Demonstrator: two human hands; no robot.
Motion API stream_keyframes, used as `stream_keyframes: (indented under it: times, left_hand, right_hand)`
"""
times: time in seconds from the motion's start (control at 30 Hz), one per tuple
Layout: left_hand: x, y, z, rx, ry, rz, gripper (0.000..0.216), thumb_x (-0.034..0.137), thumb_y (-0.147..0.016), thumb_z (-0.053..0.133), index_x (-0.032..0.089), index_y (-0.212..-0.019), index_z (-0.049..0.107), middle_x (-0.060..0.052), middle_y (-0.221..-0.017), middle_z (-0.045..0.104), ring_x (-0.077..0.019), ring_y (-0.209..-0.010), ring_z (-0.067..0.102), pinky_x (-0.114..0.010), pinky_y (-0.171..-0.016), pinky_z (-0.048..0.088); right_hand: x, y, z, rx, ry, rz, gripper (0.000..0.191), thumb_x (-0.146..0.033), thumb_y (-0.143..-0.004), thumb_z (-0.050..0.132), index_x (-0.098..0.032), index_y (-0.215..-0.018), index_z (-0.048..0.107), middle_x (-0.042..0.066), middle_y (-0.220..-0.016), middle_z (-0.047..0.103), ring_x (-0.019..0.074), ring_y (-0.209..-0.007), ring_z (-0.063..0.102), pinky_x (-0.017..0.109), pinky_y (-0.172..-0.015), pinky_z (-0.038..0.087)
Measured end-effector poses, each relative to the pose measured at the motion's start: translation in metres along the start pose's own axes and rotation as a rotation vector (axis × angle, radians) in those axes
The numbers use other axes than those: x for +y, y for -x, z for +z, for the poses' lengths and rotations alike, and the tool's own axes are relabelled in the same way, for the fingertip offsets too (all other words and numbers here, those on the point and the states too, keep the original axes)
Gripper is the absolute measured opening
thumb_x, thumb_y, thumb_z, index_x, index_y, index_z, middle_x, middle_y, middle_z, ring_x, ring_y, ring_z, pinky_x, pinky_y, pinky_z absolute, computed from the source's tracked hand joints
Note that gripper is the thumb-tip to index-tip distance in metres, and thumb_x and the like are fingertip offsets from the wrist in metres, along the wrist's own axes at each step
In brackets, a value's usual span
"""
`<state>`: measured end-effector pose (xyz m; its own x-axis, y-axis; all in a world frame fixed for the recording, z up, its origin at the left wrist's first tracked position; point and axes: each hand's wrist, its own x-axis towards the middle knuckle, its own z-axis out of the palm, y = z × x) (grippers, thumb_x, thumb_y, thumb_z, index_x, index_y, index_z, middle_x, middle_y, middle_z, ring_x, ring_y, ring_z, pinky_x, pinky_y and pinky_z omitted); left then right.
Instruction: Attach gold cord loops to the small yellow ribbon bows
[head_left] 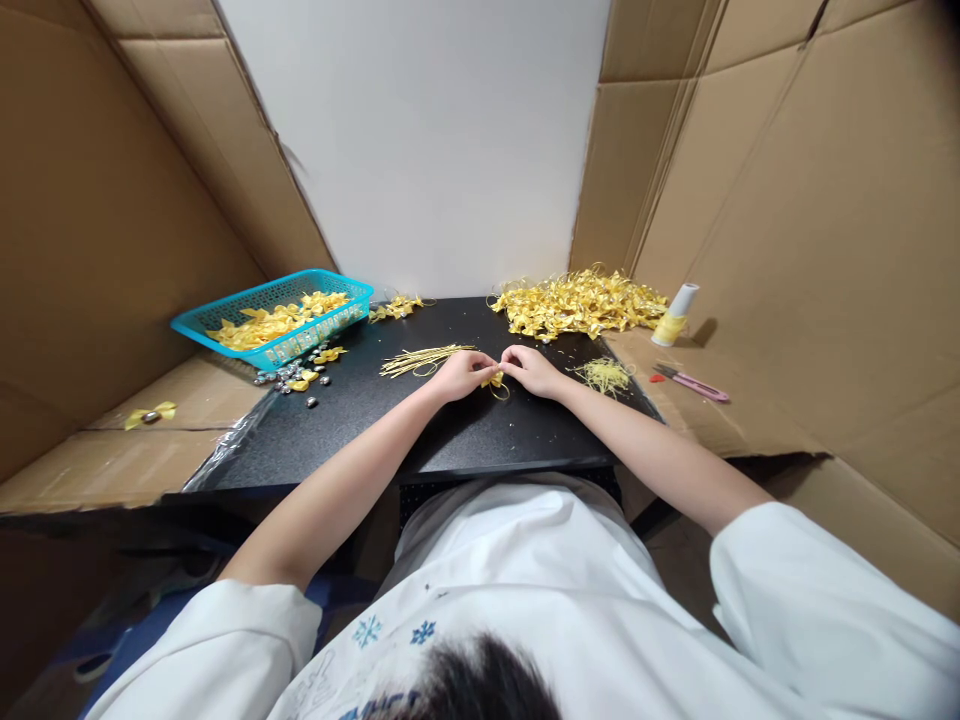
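Note:
Over the middle of the black table [450, 440], my left hand [461, 374] and my right hand [534, 370] meet fingertip to fingertip. Between them is a small yellow ribbon bow [493, 380], pinched by both hands, with a loop of thin gold cord hanging below it. Fingers hide most of the bow. A bundle of gold cords [420, 360] lies just behind and left of my left hand. Right of my right hand is a small heap of pale yellow thread scraps [606, 375].
A blue basket [281, 347] of yellow bows stands left, with silver beads [289, 374] before it. At back right lies a large pile of gold bows [577, 303]. A thread cone [673, 318] and pink snips [694, 383] rest right. Cardboard walls [810, 250] flank the table.

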<state>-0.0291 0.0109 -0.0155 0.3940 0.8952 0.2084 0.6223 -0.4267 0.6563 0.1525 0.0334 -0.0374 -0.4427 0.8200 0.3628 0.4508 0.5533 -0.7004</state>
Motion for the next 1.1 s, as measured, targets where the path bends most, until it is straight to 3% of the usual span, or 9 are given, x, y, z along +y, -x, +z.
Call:
stream_keyframes:
  times: [0.23,0.6,0.83,1.1]
  left_hand:
    - [-0.0011,-0.0007,0.0008,-0.001,-0.025,0.021,0.039,0.05,-0.079,0.059,0.014,-0.083,0.073,-0.003,-0.068,0.067,-0.0119,-0.061,0.052,-0.022,-0.057,0.035]
    - [0.006,0.0016,0.0024,0.153,-0.07,-0.007,0.019,0.026,-0.077,0.058,0.015,-0.076,0.072,-0.001,-0.068,0.068,-0.0125,-0.063,0.055,-0.023,-0.064,0.04]
    - [0.0065,0.001,0.003,0.129,-0.085,0.011,0.019,0.025,-0.078,0.057,0.014,-0.077,0.072,-0.002,-0.068,0.069,-0.013,-0.063,0.056,-0.023,-0.064,0.041]
    - [0.0064,0.0015,0.0035,0.118,-0.061,0.015,0.022,0.02,-0.074,0.06,0.014,-0.09,0.074,-0.003,-0.076,0.073,-0.0133,-0.066,0.06,-0.023,-0.067,0.045]
  right_hand:
    - [-0.0007,0.0007,0.001,0.017,0.004,-0.015,0.009,-0.017,-0.08,0.056,-0.017,-0.072,0.052,-0.001,-0.073,0.054,0.0118,-0.069,0.046,0.026,-0.07,0.038]
    - [0.0002,0.0001,-0.0001,0.016,0.012,-0.026,0.009,-0.02,-0.081,0.054,-0.017,-0.073,0.052,-0.001,-0.073,0.054,0.012,-0.069,0.047,0.026,-0.07,0.039]
    - [-0.0007,0.0007,-0.0002,0.026,0.004,-0.024,0.009,-0.02,-0.081,0.055,-0.017,-0.073,0.051,-0.001,-0.074,0.054,0.012,-0.069,0.046,0.026,-0.07,0.039]
    - [0.0008,0.0006,0.0003,0.031,0.016,-0.036,0.01,-0.02,-0.082,0.055,-0.017,-0.073,0.052,0.0,-0.075,0.054,0.0127,-0.071,0.047,0.026,-0.071,0.038]
